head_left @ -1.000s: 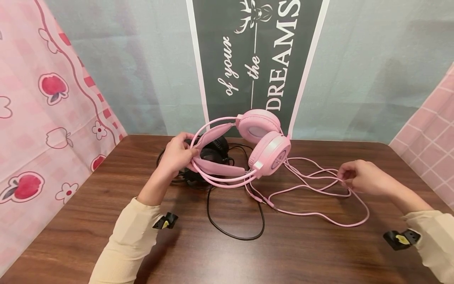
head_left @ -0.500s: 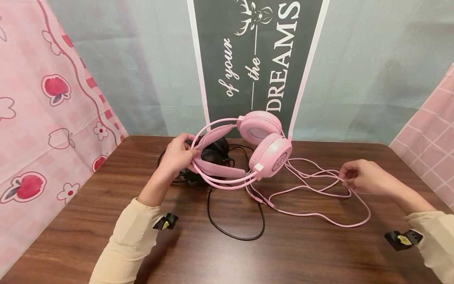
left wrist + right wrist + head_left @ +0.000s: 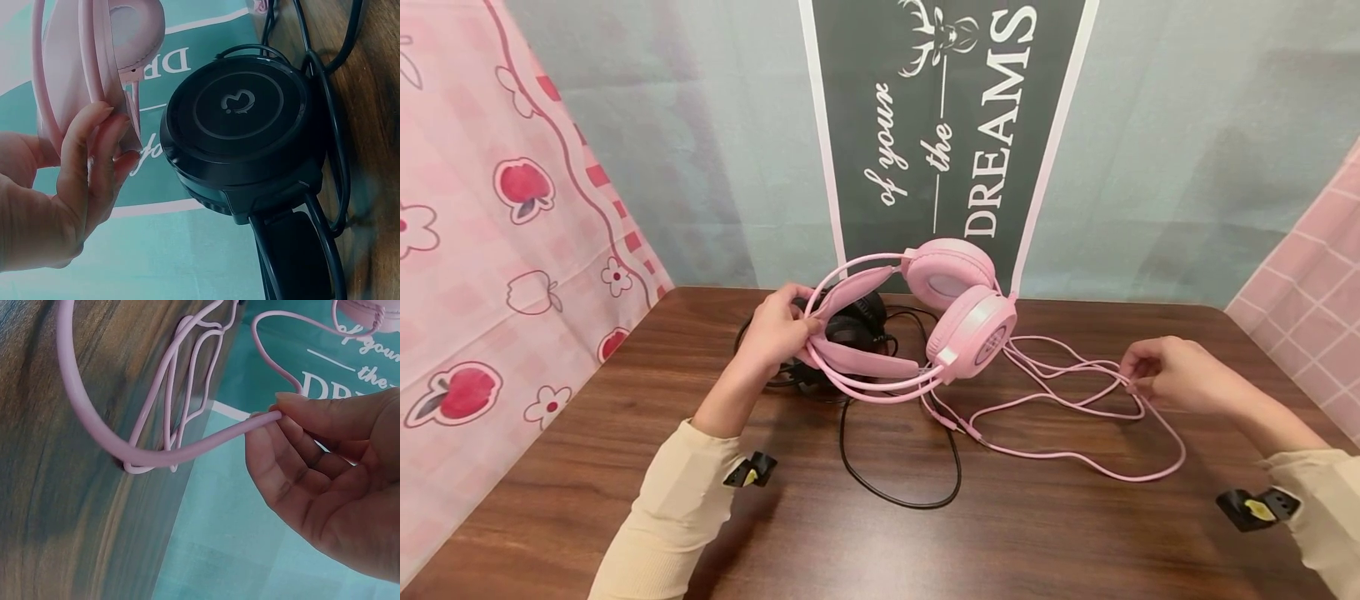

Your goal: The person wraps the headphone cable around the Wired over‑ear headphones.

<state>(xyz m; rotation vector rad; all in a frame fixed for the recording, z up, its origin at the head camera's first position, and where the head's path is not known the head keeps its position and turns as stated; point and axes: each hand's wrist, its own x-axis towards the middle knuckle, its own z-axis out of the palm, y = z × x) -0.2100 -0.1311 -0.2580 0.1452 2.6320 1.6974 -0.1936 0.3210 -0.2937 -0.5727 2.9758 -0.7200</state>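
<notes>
My left hand (image 3: 778, 329) grips the headband of the pink headphones (image 3: 973, 333), its thumb and fingers on the band. The ear cups point right and sit higher than the table, tilted toward the wall. Behind the band lie black headphones (image 3: 867, 315), partly hidden by the pink pair; one round black ear cup (image 3: 237, 119) fills the middle of the left wrist view. At the right, my right hand (image 3: 1176, 375) pinches the pink cable (image 3: 206, 449) between thumb and fingertips. The rest of that cable spreads in loose loops on the table.
A black cable (image 3: 917, 506) loops on the brown wooden table (image 3: 880, 550) in front of the headphones. Pink plugs (image 3: 958, 427) lie near the table's middle. A greenish cloth with a dark printed panel (image 3: 887, 233) hangs behind; pink patterned cloth (image 3: 550, 292) stands at the left.
</notes>
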